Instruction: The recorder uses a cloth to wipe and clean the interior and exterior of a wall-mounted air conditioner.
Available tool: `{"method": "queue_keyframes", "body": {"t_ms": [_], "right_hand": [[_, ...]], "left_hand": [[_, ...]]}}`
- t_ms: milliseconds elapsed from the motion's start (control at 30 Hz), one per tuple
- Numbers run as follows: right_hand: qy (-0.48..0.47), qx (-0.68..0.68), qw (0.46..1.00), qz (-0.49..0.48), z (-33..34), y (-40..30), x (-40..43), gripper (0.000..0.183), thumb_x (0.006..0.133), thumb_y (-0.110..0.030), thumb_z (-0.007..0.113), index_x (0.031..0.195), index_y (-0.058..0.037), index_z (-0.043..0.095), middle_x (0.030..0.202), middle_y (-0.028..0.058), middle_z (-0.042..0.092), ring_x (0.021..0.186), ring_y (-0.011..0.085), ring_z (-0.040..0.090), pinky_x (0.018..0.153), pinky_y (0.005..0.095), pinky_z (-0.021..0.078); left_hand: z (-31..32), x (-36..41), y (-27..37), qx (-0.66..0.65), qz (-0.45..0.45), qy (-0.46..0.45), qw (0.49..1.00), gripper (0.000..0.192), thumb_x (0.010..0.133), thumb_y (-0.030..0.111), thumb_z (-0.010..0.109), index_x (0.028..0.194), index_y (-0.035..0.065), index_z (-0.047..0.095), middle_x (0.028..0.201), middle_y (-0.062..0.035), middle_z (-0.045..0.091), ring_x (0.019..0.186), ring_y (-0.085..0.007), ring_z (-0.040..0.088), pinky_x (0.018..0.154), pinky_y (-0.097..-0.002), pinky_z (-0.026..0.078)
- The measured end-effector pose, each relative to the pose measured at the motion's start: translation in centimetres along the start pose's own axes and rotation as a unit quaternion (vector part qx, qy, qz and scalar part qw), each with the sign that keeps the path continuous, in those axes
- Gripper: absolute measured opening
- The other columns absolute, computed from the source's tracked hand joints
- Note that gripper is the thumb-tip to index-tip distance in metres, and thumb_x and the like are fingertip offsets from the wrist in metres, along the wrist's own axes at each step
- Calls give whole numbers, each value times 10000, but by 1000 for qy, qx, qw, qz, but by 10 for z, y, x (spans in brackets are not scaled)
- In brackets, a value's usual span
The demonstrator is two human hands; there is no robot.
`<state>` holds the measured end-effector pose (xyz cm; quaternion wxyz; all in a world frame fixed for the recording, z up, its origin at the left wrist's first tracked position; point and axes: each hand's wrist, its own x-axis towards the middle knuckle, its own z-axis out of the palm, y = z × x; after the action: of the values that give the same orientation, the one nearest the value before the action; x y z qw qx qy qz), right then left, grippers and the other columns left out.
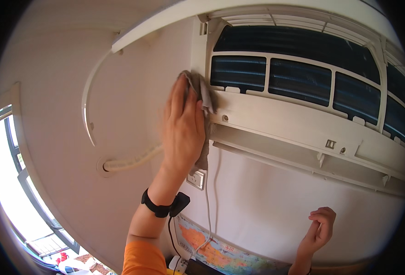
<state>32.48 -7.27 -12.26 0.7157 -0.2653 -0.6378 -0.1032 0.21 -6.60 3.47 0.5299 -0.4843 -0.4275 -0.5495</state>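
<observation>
My left hand (185, 123) presses a grey cloth (204, 91) against the left end of a white wall-mounted air conditioner (274, 111). The unit's front cover (154, 24) is raised, and the white-framed filter mesh (300, 79) shows over dark fins. Beneath the body runs the air outlet with its louver (264, 156). My right hand (321, 223) is lower right, below the unit, with curled fingers and nothing seen in it. A black strap with a small black device (179, 204) is around my left wrist.
A wrapped pipe (133, 161) enters the left wall. Below the unit are a wall socket (196, 179), a hanging white cable (208, 206) and a colourful map (219, 252). A power strip (179, 264) lies at the bottom. An open window (23, 182) stands far left.
</observation>
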Motion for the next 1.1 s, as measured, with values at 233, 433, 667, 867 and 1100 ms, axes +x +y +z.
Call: {"method": "queue_keyframes", "body": {"t_ms": [233,433,667,867,1100], "right_hand": [[-2,5,1000,-30,6,-6,8,204,774,156,406,767,-10,524,823,98,567,887,256,524,795,345,444],[-1,11,1000,-24,12,1,4,207,770,160,407,773,-6,531,834,103,572,885,254,527,789,340,448],[-1,31,999,-4,17,-2,4,224,775,151,459,777,-40,575,800,79,615,862,275,549,766,360,459],[-48,31,998,-18,32,-12,-2,207,773,155,461,774,-25,563,812,79,608,876,267,554,777,355,456],[-54,16,998,-9,36,-9,-3,182,794,148,454,773,-8,546,828,86,598,885,262,546,790,349,451]], "left_hand": [[22,74,-28,-161,2,19,987,358,993,137,430,1301,-35,491,1339,-264,507,1094,-454,572,915,-421,491],[22,93,-22,-301,-101,-22,948,376,1006,174,433,1295,-62,482,1257,-275,567,1094,-426,583,942,-357,462],[32,-12,-23,-421,-215,-30,881,464,1022,161,403,1437,-42,359,1374,-186,520,1283,-237,474,1072,-311,332],[57,-84,-32,-458,-220,-34,861,487,986,87,366,1460,-21,330,1482,-169,385,1391,-253,326,1141,-349,231],[30,-7,-32,-346,-125,-51,928,482,989,115,368,1460,14,345,1491,-206,382,1389,-315,363,1119,-341,285]]}}
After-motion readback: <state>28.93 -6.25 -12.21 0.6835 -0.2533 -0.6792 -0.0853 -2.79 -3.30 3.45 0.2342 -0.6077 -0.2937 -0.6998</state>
